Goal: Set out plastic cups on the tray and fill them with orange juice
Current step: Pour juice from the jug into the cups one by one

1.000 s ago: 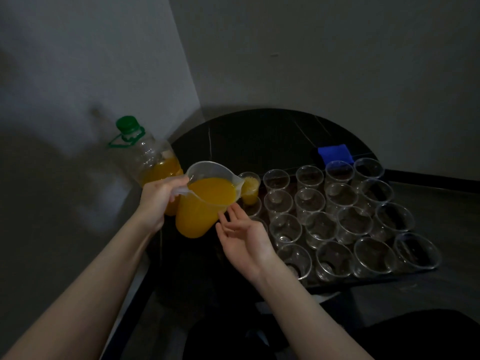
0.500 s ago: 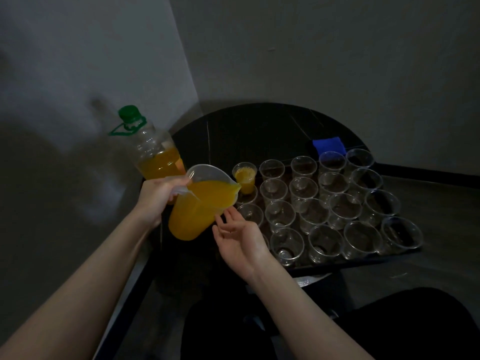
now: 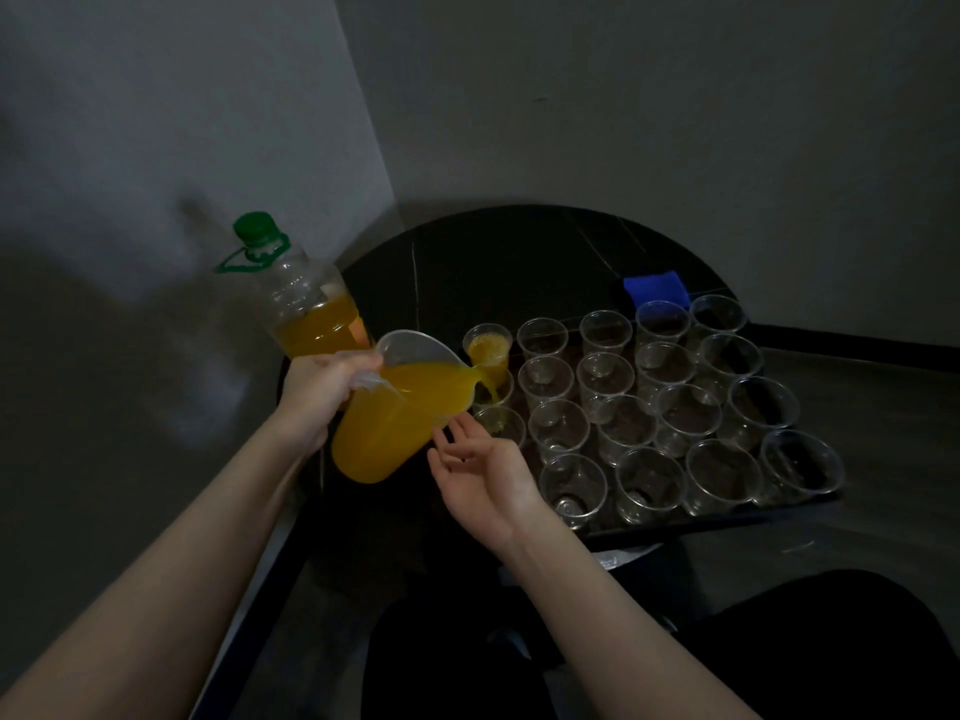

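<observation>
The left hand [image 3: 324, 384] gripped the handle of the clear jug [image 3: 400, 407] left of the frame's centre, tilted so a stream of orange juice [image 3: 491, 389] fell from the spout into the second cup [image 3: 496, 392] of the tray's left column. The right hand [image 3: 480, 472] was relaxed, palm up, its fingertips [image 3: 457, 426] touching the jug's lower side. Behind that cup, the full cup [image 3: 487, 348] stood at the tray's far-left corner. The other plastic cups [image 3: 675, 407] stood packed rim to rim on the dark tray [image 3: 675, 527], reaching its near edge. The juice bottle [image 3: 306, 309], green-capped, stood in the upper left, just behind the jug. A blue sponge [image 3: 655, 288] lay on the black table [image 3: 493, 262], whose far part showed bare room.
</observation>
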